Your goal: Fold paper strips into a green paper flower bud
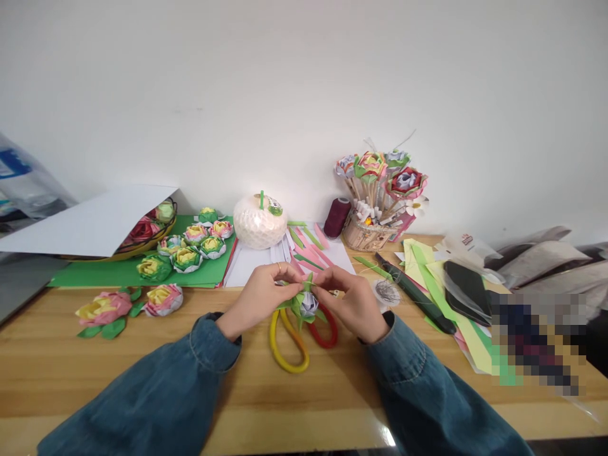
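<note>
Between my two hands is a folded paper flower [308, 305] with green outer petals and a pale lilac middle. My left hand [264, 291] pinches its left side, fingertips on the green paper. From the right, my right hand [354, 296] pinches the flower's upper edge with thumb and fingers. Below the flower on the table, scissors [291, 368] show a yellow handle loop and a red one; their blades are hidden behind the flower and hands.
Several finished paper flowers [187, 258] lie on green sheets at left. Behind stand a white foam-wrapped ball [260, 221], a maroon thread spool [337, 218] and a basket [368, 235] of stemmed paper flowers. A dark green cutter-like tool [420, 296] and a black phone-like slab [468, 291] lie at right.
</note>
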Available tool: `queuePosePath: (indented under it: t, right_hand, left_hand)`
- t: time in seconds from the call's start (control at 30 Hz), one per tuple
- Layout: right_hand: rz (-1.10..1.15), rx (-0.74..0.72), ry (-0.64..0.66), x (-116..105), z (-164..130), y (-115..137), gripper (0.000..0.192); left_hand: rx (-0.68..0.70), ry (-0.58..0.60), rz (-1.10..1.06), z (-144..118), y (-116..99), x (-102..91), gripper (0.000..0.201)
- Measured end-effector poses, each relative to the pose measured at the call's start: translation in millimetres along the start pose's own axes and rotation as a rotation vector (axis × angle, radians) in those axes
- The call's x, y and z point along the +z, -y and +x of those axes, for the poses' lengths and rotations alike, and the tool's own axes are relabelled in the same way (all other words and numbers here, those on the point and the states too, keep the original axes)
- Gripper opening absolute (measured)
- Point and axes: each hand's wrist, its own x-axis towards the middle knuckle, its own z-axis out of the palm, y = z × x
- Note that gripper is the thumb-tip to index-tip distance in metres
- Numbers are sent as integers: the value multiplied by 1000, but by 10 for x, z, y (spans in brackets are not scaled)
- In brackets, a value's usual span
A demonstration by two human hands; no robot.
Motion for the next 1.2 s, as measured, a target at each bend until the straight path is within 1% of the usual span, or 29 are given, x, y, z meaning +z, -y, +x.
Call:
queuePosePath:
  t: [0.1,0.2,0.27,0.33,0.4,0.53,0.6,0.67,0.73,0.8,0.83,0.87,0.9,0.93,1.0,1.07,1.1,1.2]
  right_hand:
    - [133,126,114,-15,30,-46,11]
    - [120,151,107,-13,28,-47,13]
    - [80,122,72,-12,20,-22,11]
    - [22,74,40,-16,11,12,7]
    - [-47,16,5,-21,0,41,5]
    - [-109,-103,-23,-14,-26,62,6]
    - [-118,-141,-27,-3,-31,57,7]
    - [-132,-176,-48,6,-28,53,8]
    - [-167,-227,-100,7,-21,58,7]
    - [-213,-252,-203,-1,-15,77,4]
    - [-228,-232,-254,-7,-13,91,1]
    - [-225,-181,-283,-12,-13,105,5]
    - [-197,-107,-269,-17,-11,118,11]
    - [-141,-21,-213,-18,-9,128,18]
    - [43,143,-5,-14,-1,133,27]
    - [235,238,141,-3,12,119,31]
    - [308,264,171,3,18,108,32]
    - [407,314,170,13,30,78,33]
  left_hand:
    - [9,-23,25,-1,1,-2,8]
    - [27,-6,6,-7,-10,-4,7]
    - [40,22,-29,-14,-32,-14,4]
    - [24,67,-73,-23,-64,-27,4]
    - [-26,89,-131,-28,-92,-36,9]
    - [-100,52,-198,-16,-92,-28,22]
    - [-102,95,-171,0,-63,-19,23]
    - [-61,133,-129,13,-30,-14,16]
    - [20,90,-75,18,-3,-12,12]
    - [108,13,4,9,12,-11,9]
    - [152,-29,56,2,16,-9,8]
    - [200,-66,116,-8,18,-8,8]
    - [253,-98,181,-17,21,-6,9]
    - [305,-124,246,-27,23,-4,10]
    - [398,-150,354,-41,30,1,12]
    - [446,-156,412,-49,38,7,11]
    - [454,-154,425,-51,41,11,11]
    - [451,-155,417,-50,48,20,11]
